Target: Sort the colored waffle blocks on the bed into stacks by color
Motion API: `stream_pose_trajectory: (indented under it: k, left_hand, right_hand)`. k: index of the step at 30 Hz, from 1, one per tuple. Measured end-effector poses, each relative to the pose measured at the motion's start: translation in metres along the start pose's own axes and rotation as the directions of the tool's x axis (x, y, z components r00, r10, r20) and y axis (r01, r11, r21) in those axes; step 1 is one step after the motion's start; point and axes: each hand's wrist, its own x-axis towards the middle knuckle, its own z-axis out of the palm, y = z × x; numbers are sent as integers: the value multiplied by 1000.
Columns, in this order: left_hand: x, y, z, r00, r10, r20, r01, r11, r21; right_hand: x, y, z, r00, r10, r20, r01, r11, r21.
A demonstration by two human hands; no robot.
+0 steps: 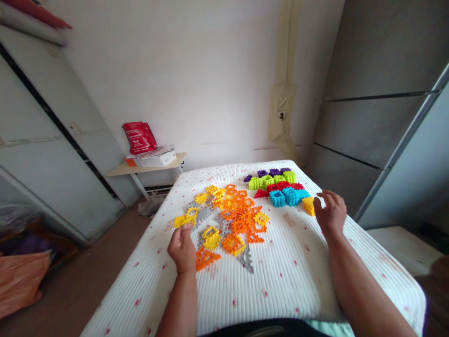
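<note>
My left hand (182, 248) is closed at the near left side of a loose heap of plastic interlocking tiles. Its fingertips pinch a yellow tile (179, 221). Orange tiles (242, 210) make up most of the heap, mixed with yellow and grey ones. A grey triangular tile (246, 259) points toward me. On the right, my right hand (330, 213) hovers with thumb and fingers apart, beside a small yellow-orange stack (308, 206). Past that stack stand rows of sorted tiles: blue (289, 196), red (280, 186), lime green (268, 181) and purple (274, 172).
Everything lies on a white ribbed bed cover (280, 285) with small red marks. At the back left, a small table (115, 169) bears a white box (159, 158) and a red bag (139, 137). Grey cabinets (368, 121) rise on the right, and a wall closes the far side.
</note>
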Motion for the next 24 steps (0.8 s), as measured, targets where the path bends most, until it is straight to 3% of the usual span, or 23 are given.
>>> stream_pose_trajectory:
  k: [6, 15, 24]
  left_hand:
    - [27, -26, -27, 985, -57, -162, 57, 998, -8]
    - [25, -19, -27, 981, -118, -157, 114, 993, -33]
    - [26, -26, -26, 984, -108, -140, 102, 993, -52]
  right_hand:
    - [0, -1, 1, 997, -66, -51, 69, 997, 45]
    - [-1, -3, 2, 993, -81, -89, 88, 993, 77]
    - [0, -5, 0, 991, -83, -109, 94, 990, 105]
